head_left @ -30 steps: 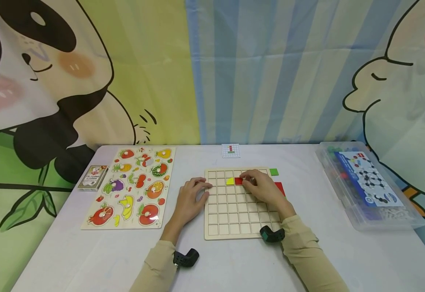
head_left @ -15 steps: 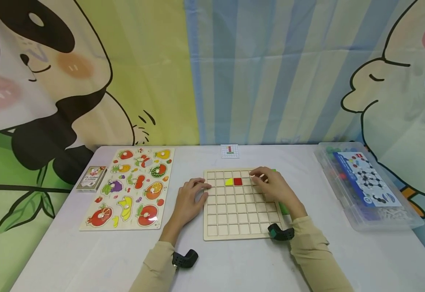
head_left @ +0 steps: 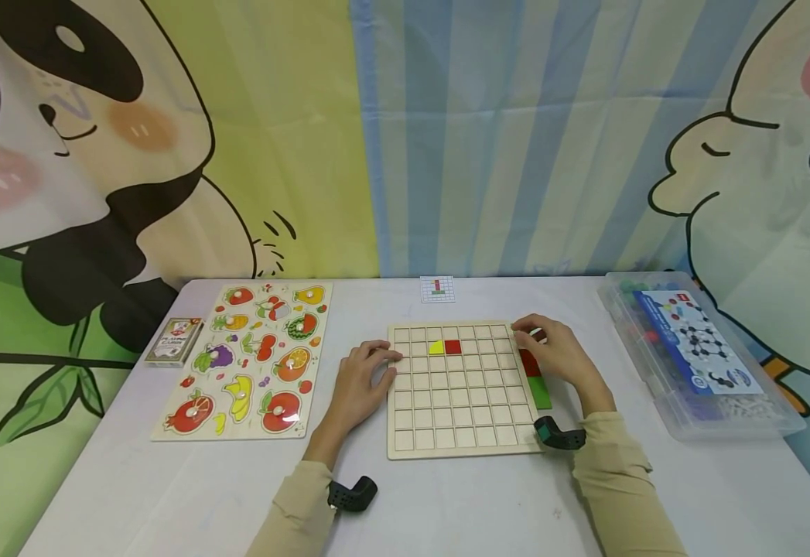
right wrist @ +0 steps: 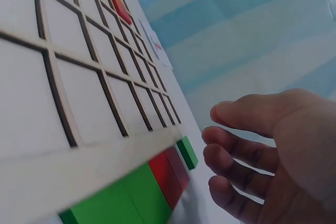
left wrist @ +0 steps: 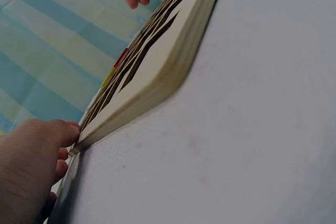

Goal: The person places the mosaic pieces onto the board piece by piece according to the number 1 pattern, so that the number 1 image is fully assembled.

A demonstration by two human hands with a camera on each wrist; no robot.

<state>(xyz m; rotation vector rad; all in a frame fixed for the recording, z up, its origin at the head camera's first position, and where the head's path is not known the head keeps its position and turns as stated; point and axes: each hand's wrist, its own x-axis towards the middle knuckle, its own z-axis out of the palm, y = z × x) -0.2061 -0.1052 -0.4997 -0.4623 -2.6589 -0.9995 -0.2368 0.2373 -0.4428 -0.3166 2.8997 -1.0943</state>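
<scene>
A wooden grid board (head_left: 410,449) lies in the middle of the table. In its second row from the top sit a yellow piece (head_left: 435,348) and a red square block (head_left: 452,346), side by side. My left hand (head_left: 359,383) rests at the board's left edge, fingertips touching the rim. At the upper right corner my right hand (head_left: 558,352) hovers with loosely bent fingers and nothing between them. Close to its fingertips in the right wrist view stands a single green block (right wrist: 188,152). Red blocks (head_left: 530,363) and green blocks (head_left: 539,393) line the board's right side.
Behind the board lies a small card (head_left: 437,289) with a grid pattern. To the left are a fruit picture board (head_left: 247,363) and a playing card box (head_left: 176,340). A clear plastic case (head_left: 704,356) occupies the right side.
My right hand has left the red square block and moved right, off the grid to the board's upper right corner. The left hand has stayed at the left edge.
</scene>
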